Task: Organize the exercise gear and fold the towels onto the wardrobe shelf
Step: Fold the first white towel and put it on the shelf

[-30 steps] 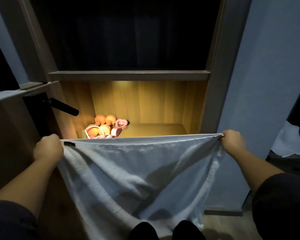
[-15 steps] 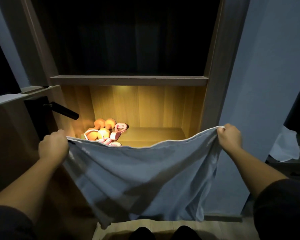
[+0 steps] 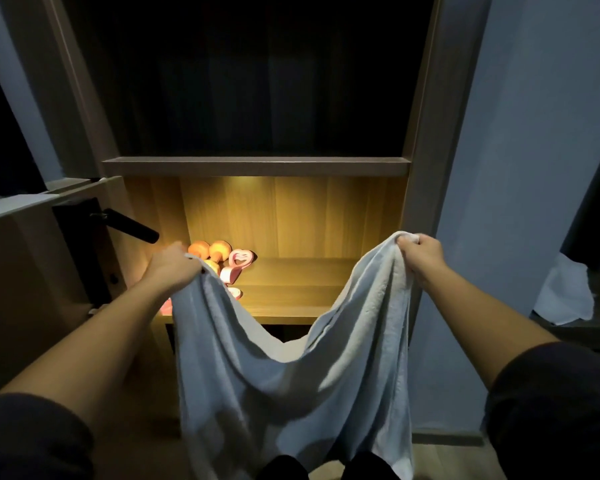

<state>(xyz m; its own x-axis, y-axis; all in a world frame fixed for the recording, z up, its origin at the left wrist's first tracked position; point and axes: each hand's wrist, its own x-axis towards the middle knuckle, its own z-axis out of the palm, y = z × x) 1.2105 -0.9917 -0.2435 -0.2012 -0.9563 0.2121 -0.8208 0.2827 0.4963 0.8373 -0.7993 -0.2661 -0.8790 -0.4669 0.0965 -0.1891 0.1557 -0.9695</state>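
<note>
Left grip (image 3: 174, 268) is clenched on one top corner of the pale blue-grey terry towel (image 3: 291, 393). Right grip (image 3: 421, 256) is clenched on the other corner, with fabric bunched in each fist.

Two-corner hold makes sense: the cloth hangs by its own weight, so the edges line up for a first fold. The top edge sags in a deep U between your grips, so the corners sit closer together than the towel is wide. My read is that you're at the start of a half fold, corner to corner.

Towel location: in the air in front of the wardrobe. The body drapes down past the shelf lip toward your feet. None of it is on the shelf yet.

The lit wooden wardrobe shelf (image 3: 302, 299) shows bare board on its right side. The gear is clustered back-left: orange round-ended dumbbells (image 3: 210, 251) with a pink heart-shaped hand gripper (image 3: 239, 263) just beside them. More pink pieces sit near the front edge, partly hidden behind your left forearm and the towel. That layout probably reserves the right side for the folded stack.

Watch the black lever door handle (image 3: 129, 225) near your left grip, it's a snag risk for a swinging hem. A white crumpled cloth (image 3: 565, 296) lies well apart at far right. Could be another towel, can't tell.
</note>
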